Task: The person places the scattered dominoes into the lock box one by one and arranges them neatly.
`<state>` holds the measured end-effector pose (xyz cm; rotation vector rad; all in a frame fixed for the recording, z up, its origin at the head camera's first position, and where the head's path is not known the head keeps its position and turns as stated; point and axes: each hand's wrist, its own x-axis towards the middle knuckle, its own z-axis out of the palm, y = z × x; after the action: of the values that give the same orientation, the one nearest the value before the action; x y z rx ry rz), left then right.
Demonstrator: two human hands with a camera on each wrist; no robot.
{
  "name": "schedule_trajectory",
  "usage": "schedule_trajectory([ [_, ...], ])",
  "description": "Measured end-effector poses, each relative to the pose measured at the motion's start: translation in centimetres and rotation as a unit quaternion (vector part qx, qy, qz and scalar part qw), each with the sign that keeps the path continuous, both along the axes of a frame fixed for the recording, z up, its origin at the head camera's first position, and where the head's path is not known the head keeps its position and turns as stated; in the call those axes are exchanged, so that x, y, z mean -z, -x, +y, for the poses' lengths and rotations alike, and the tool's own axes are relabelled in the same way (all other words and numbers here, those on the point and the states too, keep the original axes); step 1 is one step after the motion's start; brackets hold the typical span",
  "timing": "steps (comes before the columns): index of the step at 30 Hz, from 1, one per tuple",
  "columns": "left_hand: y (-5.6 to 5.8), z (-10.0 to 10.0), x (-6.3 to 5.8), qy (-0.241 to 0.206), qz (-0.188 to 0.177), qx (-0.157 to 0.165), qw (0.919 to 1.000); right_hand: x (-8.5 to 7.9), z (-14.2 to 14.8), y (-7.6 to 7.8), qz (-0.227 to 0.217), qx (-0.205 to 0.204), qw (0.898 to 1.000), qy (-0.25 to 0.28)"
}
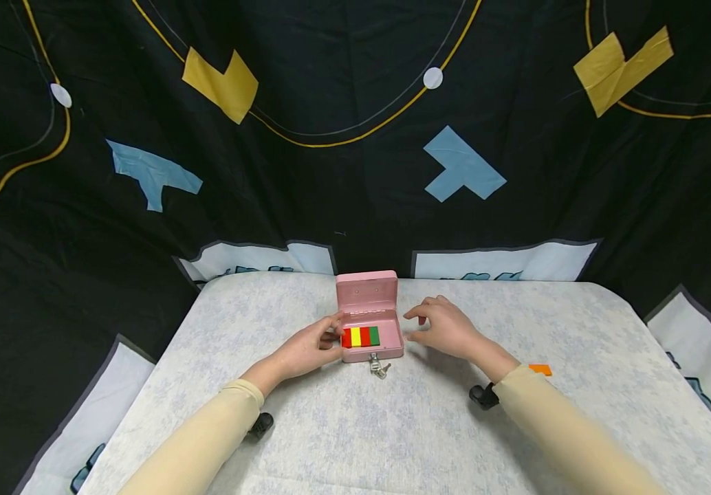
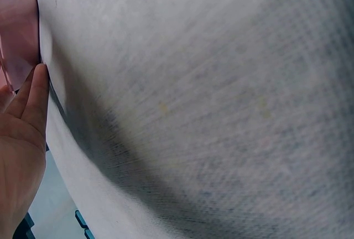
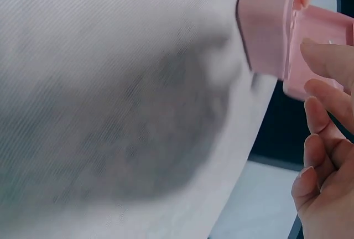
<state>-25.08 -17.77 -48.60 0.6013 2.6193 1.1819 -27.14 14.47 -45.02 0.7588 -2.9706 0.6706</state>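
An open pink cash box (image 1: 373, 356) stands on the table with its lid (image 1: 366, 292) raised. Inside lies a row of flat red, yellow and green blocks (image 1: 364, 336). Keys (image 1: 381, 371) hang from the metal lock (image 1: 375, 361) at its front. My left hand (image 1: 302, 348) grips the box's left end, fingers bent over the rim beside the leftmost red block and thumb low at the front corner. At the right end, my right hand (image 1: 445, 328) hovers with thumb and forefinger spread and nothing between them; its other fingers (image 3: 315, 153) bend loosely.
An orange flat piece (image 1: 540, 369) lies on the table (image 1: 392, 440) near the right sleeve. Behind the table's far edge hangs a dark cloth (image 1: 306, 199) with blue and yellow patches. Black wrist cameras (image 1: 484, 397) sit under both forearms.
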Motion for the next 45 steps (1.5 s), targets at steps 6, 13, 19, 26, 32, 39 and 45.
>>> schedule_trajectory([
  [6, 0.0, -0.1, 0.1, 0.001, 0.002, -0.001, 1.0000, -0.1, 2.5, -0.7, 0.003, 0.011, 1.000, 0.012],
  [13, 0.1, 0.0, 0.0, 0.000, -0.001, -0.002, 1.0000, 0.3, 5.2, -1.4, 0.002, 0.027, 1.000, 0.012],
  [19, 0.1, 0.1, 0.1, -0.001, -0.004, -0.004, 1.0000, 0.6, 7.6, -2.1, 0.002, 0.038, 0.999, 0.011],
  [26, 0.1, 0.1, 0.1, 0.004, -0.001, -0.005, 1.0000, 1.0, 10.2, -3.0, -0.003, 0.061, 0.998, 0.005],
  [32, 0.1, 0.1, 0.0, 0.002, -0.001, -0.004, 1.0000, 1.3, 12.6, -3.8, -0.005, 0.080, 0.997, -0.007],
  [39, 0.1, 0.0, 0.0, 0.002, -0.002, -0.004, 1.0000, 1.7, 15.0, -4.7, -0.004, 0.092, 0.996, -0.013],
  [45, 0.2, 0.0, 0.1, -0.001, -0.005, -0.003, 1.0000, 2.2, 16.6, -5.7, -0.017, 0.100, 0.995, -0.011],
])
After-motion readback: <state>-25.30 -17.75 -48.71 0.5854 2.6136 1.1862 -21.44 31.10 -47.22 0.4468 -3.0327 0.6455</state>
